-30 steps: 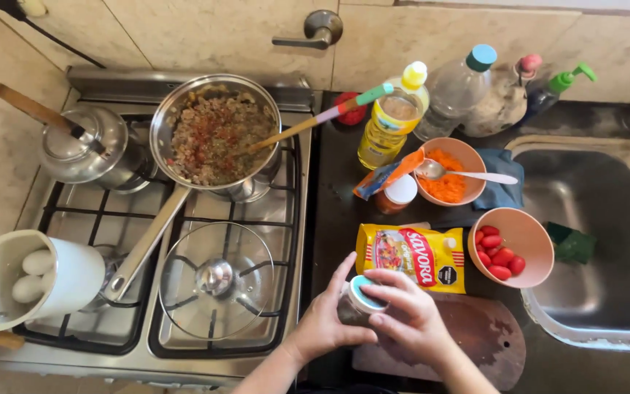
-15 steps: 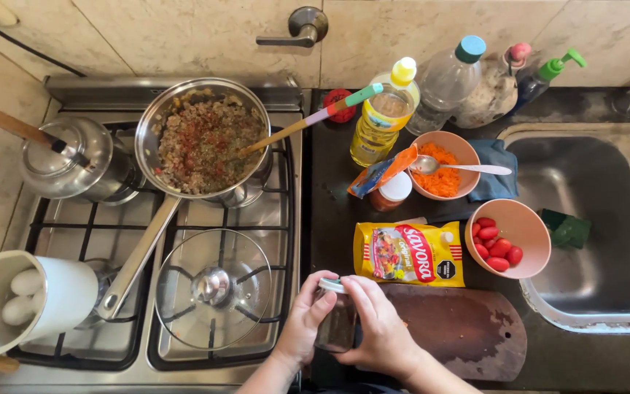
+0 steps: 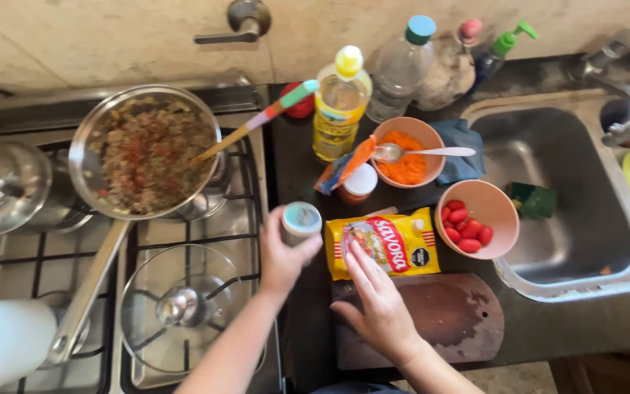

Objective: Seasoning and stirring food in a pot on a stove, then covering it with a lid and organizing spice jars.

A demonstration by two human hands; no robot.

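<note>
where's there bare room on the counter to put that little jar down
The cutting board is mostly bare to the right of the right hand, below the tomato bowl. The left hand holds the jar at the stove's edge. It is crowded between the yellow packet, the carrot bowl and the oil bottle.

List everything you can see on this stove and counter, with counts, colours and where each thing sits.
frying pan: one, steel, filled with a mince mix, back burner
wooden spoon: one, striped handle, resting in pan
glass lid: one, front burner
oil bottle: one, yellow, behind bowls
orange bowl: one, shredded carrot and a spoon
pink bowl: one, red tomatoes, by sink
yellow packet: one, on counter
cutting board: one, brown, front counter
left hand: holds small jar
right hand: touching packet
</note>
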